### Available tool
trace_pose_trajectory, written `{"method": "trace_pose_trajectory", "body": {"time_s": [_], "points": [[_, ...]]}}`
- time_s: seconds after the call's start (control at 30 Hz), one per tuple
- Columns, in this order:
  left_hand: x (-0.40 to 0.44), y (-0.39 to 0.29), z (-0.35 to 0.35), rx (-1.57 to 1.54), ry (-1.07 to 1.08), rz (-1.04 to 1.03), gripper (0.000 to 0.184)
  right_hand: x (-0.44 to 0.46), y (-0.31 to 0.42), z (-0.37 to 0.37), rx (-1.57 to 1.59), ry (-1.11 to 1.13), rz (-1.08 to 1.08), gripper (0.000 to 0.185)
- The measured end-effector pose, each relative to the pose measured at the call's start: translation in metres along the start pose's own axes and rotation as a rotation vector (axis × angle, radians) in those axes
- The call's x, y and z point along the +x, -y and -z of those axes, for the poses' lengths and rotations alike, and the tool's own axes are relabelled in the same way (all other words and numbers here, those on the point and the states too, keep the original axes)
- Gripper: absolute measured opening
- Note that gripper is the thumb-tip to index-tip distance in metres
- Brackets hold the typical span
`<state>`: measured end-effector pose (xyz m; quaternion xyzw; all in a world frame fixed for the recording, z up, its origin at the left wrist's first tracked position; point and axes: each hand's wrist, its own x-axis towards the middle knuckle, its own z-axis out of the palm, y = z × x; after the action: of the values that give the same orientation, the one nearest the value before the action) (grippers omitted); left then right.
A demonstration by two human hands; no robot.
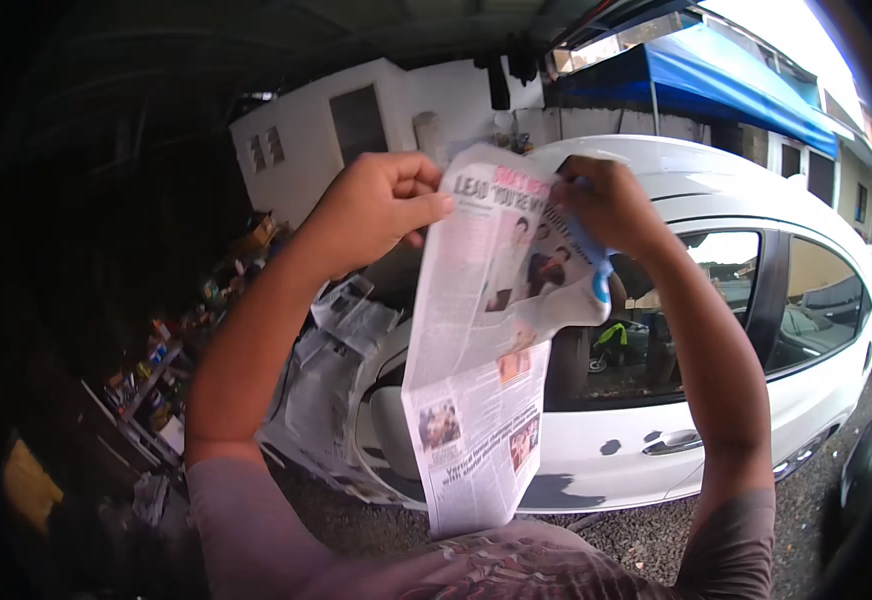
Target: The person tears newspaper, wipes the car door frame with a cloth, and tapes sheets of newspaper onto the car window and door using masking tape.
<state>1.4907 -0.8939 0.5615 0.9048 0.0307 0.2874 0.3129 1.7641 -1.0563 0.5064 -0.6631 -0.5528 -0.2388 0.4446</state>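
Both arms are raised, with a printed newspaper sheet point(466, 370) hanging between the hands. My left hand point(386, 205) pinches the sheet's upper left edge between thumb and fingers. At the upper right, my right hand point(606, 200) is closed on the other edge, its fingertips partly in shadow. The sheet shows headlines and photos, and its lower part hangs down past a crease. Something blue and white point(601, 285) shows at its right edge, below my right hand; I cannot make out what it is.
A white car point(616, 450) stands close in front, its side windows facing me. More newspaper point(321, 380) covers its front at the left. Cluttered shelves point(151, 385) are at the far left. Behind are a white wall point(301, 135) and a blue canopy point(726, 80).
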Motion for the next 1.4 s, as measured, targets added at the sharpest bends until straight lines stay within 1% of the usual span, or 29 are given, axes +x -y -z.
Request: {"method": "trace_pose_trajectory", "body": {"time_s": [0.03, 0.1, 0.17, 0.3, 0.33, 0.37, 0.43, 0.47, 0.5, 0.53, 0.57, 0.6, 0.63, 0.7, 0.73, 0.8, 0.87, 0.9, 0.97, 1.03, 1.07, 1.1, 1.13, 1.17, 1.2, 1.23, 1.3, 1.37, 1.4], "points": [[-0.002, 0.01, -0.002, -0.058, 0.025, 0.0, 0.033, 0.001, -0.005, 0.007, -0.051, 0.051, 0.023, 0.021], [-0.017, 0.019, -0.001, -0.084, 0.189, 0.153, 0.057, -0.004, -0.005, 0.021, -0.08, 0.023, -0.059, 0.02], [-0.03, 0.049, 0.004, 0.002, 0.158, 0.208, 0.061, 0.0, -0.032, 0.035, 0.027, 0.034, -0.074, 0.02], [-0.061, 0.133, 0.044, 0.072, 0.096, 0.34, 0.063, -0.005, -0.025, 0.053, 0.091, 0.036, -0.254, 0.024], [-0.068, 0.167, 0.06, 0.183, 0.056, 0.359, 0.062, -0.004, -0.03, 0.05, 0.101, 0.021, -0.262, 0.032], [-0.074, 0.203, 0.079, 0.293, 0.016, 0.373, 0.061, -0.004, -0.021, 0.045, 0.097, 0.026, -0.266, 0.032], [-0.086, 0.275, 0.12, 0.373, -0.004, 0.432, 0.058, 0.001, 0.004, 0.035, -0.023, -0.028, -0.294, 0.037], [-0.092, 0.309, 0.138, 0.364, -0.003, 0.429, 0.058, 0.012, 0.0, 0.032, -0.108, 0.038, -0.239, 0.041], [-0.097, 0.342, 0.155, 0.303, -0.05, 0.575, 0.054, 0.022, 0.002, 0.022, -0.118, 0.041, -0.242, 0.041], [-0.104, 0.374, 0.167, 0.24, -0.094, 0.721, 0.05, 0.032, 0.006, 0.009, -0.063, 0.029, -0.265, 0.042], [-0.11, 0.409, 0.177, 0.232, -0.087, 0.72, 0.05, 0.045, 0.01, -0.005, -0.009, 0.016, -0.289, 0.043], [-0.117, 0.444, 0.187, 0.222, -0.091, 0.773, 0.049, 0.062, 0.014, -0.018, -0.07, 0.141, -0.209, 0.04], [-0.125, 0.482, 0.197, 0.214, -0.094, 0.828, 0.048, 0.074, 0.022, -0.041, -0.075, 0.143, -0.217, 0.04], [-0.14, 0.577, 0.215, 0.232, -0.003, 0.861, 0.051, 0.095, 0.038, -0.093, 0.156, 0.045, -0.423, 0.035], [-0.145, 0.609, 0.22, 0.226, -0.05, 0.841, 0.053, 0.109, 0.042, -0.119, 0.207, 0.028, -0.421, 0.03], [-0.178, 0.688, 0.209, 0.21, -0.047, 0.847, 0.055, 0.126, 0.024, -0.172, 0.263, 0.028, -0.513, 0.028], [-0.205, 0.762, 0.202, 0.414, -0.23, 0.615, 0.062, 0.161, -0.02, -0.216, 0.38, 0.087, -0.699, 0.026], [-0.212, 0.772, 0.199, 0.368, -0.232, 0.699, 0.068, 0.17, -0.035, -0.243, 0.337, 0.081, -0.797, 0.026], [-0.225, 0.792, 0.195, 0.355, -0.232, 0.743, 0.073, 0.174, -0.07, -0.286, 0.325, -0.038, -0.813, 0.024], [-0.234, 0.804, 0.193, 0.329, -0.244, 0.739, 0.072, 0.168, -0.093, -0.3, -0.632, 0.119, 0.195, 0.027], [-0.238, 0.805, 0.195, 0.317, -0.264, 0.729, 0.07, 0.174, -0.129, -0.312, -0.55, 0.106, 0.097, 0.028], [-0.243, 0.804, 0.197, 0.307, -0.268, 0.748, 0.07, 0.189, -0.177, -0.319, -0.171, 0.069, -0.312, 0.029], [-0.248, 0.799, 0.198, 0.298, -0.296, 0.722, 0.068, 0.206, -0.219, -0.328, 0.311, -0.08, -0.71, 0.03], [-0.255, 0.799, 0.197, 0.291, -0.322, 0.697, 0.066, 0.216, -0.258, -0.335, 0.47, -0.168, -0.849, 0.032], [-0.264, 0.803, 0.193, 0.306, -0.326, 0.659, 0.061, 0.22, -0.249, -0.347, 0.338, -0.198, -0.877, 0.032], [-0.272, 0.804, 0.193, 0.303, -0.324, 0.668, 0.061, 0.22, -0.235, -0.359, 0.046, -0.128, -0.819, 0.032], [-0.279, 0.799, 0.183, 0.353, -0.382, 0.494, 0.056, 0.215, -0.219, -0.375, -0.65, 0.074, -0.651, 0.032], [-0.276, 0.785, 0.174, 0.294, -0.368, 0.48, 0.053, 0.208, -0.211, -0.386, -0.985, 0.183, -0.631, 0.033], [-0.273, 0.779, 0.168, 0.302, -0.368, 0.432, 0.054, 0.206, -0.211, -0.389, -1.031, 0.194, -0.656, 0.034]]}}
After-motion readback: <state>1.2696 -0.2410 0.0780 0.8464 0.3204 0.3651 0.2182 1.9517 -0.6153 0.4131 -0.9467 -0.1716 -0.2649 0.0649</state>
